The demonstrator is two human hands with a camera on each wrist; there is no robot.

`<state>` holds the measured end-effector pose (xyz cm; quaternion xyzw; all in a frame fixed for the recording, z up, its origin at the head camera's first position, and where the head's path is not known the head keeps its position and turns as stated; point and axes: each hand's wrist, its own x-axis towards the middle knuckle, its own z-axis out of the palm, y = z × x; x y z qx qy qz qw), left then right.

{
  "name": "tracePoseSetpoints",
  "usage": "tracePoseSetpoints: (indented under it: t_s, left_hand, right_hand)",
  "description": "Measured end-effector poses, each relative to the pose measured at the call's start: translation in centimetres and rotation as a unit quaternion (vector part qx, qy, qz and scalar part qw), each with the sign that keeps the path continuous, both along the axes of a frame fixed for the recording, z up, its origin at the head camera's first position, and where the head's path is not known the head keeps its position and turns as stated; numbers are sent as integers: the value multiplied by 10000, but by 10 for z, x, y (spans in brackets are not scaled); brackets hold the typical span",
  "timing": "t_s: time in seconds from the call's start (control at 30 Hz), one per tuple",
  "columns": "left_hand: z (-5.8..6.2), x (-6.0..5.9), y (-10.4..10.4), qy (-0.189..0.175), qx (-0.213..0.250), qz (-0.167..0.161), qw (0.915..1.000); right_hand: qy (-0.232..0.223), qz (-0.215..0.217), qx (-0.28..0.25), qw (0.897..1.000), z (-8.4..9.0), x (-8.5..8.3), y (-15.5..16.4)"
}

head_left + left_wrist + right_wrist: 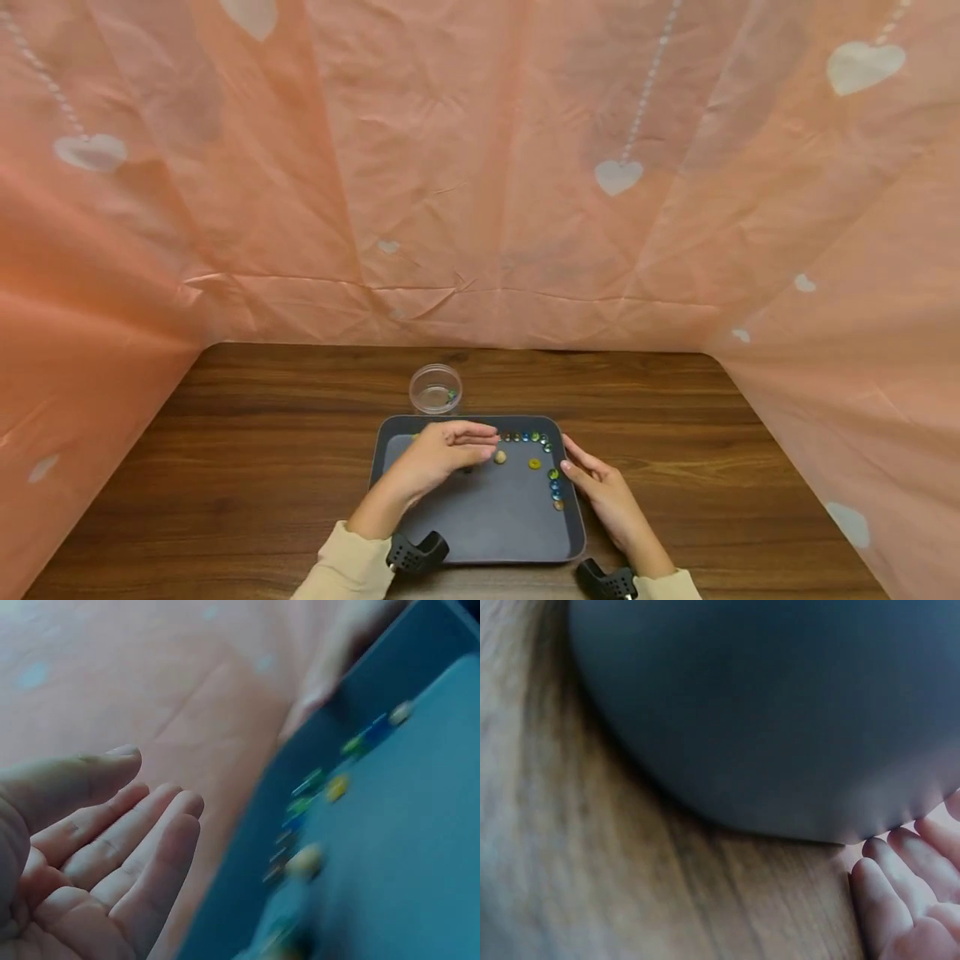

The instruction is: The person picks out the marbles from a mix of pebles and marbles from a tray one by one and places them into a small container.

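Clear plastic cup [435,388] sits on the wood table [262,467] just behind the tray's far-left corner, a few beads inside. Gray tray [480,521] in front of it. Left hand [442,454] hovers over the tray's far-left part, fingers relaxed and nearly straight, holding nothing — left wrist view [97,862] shows the palm open and empty. Just beside its fingertips lies a loose beige bead [500,457], a yellow bead [535,463] a bit further right. Row of glass beads [528,437] runs along the far rim, then bends down the right rim [556,485]. Right hand [603,492] lies flat vs. the tray's right edge, fingers straight, steadying it; right wrist view is blurry, prob. fingertips [900,877] at the tray corner. To do it well imo: pinch the beige bead w/ thumb + index, keep the tray still, don't knock the row.
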<state>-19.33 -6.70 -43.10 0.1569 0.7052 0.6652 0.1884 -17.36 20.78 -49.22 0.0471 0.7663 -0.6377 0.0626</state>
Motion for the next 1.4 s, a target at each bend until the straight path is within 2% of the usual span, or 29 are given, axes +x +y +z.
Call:
tracePoseSetpoints:
  t_s: [0.1,0.23,0.43,0.83,1.07,1.3,1.4]
  left_hand:
    - [-6,-3,26,-210,19,-377,9991]
    - [-10,-13,48,-390,90,-808,9959]
    - [-15,-23,71,-161,-340,-886,9954]
    - [-34,-22,91,160,-943,-248,9951]
    - [-35,-21,95,496,-1402,-89,9888]
    - [-38,-22,99,409,-1510,98,9876]
    - [-39,-23,100,523,-1632,197,9850]
  right_hand:
    - [18,3,0,10000,-1,0,0]
    - [42,42,29,10000,1,0,0]
    - [54,56,99,9999,3,0,2]
    - [-16,-4,-36,10000,1,-1,2]
    - [93,49,-92,9999,0,-1,2]
    - [46,18,-61,10000,0,-1,2]
    - [60,1,-44,10000,-1,-1,2]
